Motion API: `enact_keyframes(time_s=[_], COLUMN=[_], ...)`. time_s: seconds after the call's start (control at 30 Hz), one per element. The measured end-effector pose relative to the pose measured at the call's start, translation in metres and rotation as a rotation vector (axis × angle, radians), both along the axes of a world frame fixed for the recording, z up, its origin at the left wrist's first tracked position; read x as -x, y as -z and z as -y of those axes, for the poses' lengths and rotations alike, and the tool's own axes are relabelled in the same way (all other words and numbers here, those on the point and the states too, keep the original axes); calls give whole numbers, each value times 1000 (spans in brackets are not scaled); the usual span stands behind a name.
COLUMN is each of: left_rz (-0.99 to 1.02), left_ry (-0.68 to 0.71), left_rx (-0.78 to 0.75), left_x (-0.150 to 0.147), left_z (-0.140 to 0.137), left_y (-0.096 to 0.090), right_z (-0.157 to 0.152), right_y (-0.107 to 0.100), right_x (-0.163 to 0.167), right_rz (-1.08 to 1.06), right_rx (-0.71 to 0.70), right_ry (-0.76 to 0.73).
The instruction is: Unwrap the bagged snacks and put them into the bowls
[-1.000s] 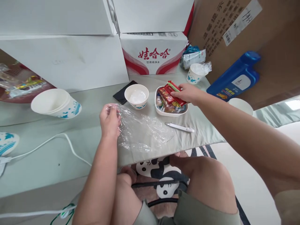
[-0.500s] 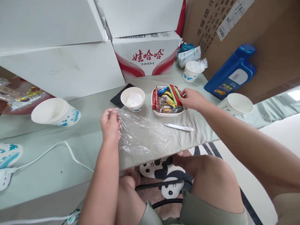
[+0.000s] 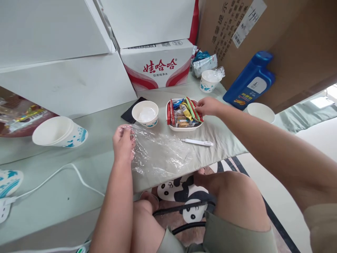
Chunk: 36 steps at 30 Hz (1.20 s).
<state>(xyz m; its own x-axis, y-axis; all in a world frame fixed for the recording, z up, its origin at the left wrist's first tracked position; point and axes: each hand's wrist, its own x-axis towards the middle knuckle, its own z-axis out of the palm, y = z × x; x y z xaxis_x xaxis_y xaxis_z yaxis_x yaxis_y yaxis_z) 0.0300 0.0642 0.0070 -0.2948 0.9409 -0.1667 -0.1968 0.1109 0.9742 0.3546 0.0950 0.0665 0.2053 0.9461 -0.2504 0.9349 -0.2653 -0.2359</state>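
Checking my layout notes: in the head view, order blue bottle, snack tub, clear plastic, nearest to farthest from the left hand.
1. Clear plastic: held in the left hand.
2. Snack tub: to the right.
3. Blue bottle: far right.

Left hand [image 3: 123, 142] gripping clear plastic [image 3: 158, 151]; right hand [image 3: 209, 106] at white tub [image 3: 184, 129] of packets [image 3: 185, 111].

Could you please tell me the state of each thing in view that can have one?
Left hand: fingers closed on the plastic film.
Plastic film: crumpled, spread over the cloth.
Right hand: fingers at the packets; grip hard to tell.
White tub: open, filled with packets.
Slim white tool: lying flat.
Paper bowl: upright, holding something clear.
Phone-like object: flat, partly hidden.
Blue bottle: capped.
Paper cups: nested, open.
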Motion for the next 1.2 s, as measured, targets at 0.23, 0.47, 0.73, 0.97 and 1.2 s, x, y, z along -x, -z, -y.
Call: enact_keyframes(time_s=[0.23,0.47,0.73,0.97,1.2], left_rz=[11,-52,67,-185,-96], left_ry=[231,431,547,311,215], left_rx=[61,181,200,80,52], left_x=[15,31,51,50,38], left_z=[8,20,34,26,23], left_y=[-5,-4,-13,-1,1], right_z=[124,123,120,121,129], right_y=[28,93,92,88,88], right_x=[35,92,118,103,98], right_rz=[-425,-541,-938,-1015,-1461], right_rx=[-490,-545,-340,-669,-153], right_ry=[-185,-362,-171,145,118])
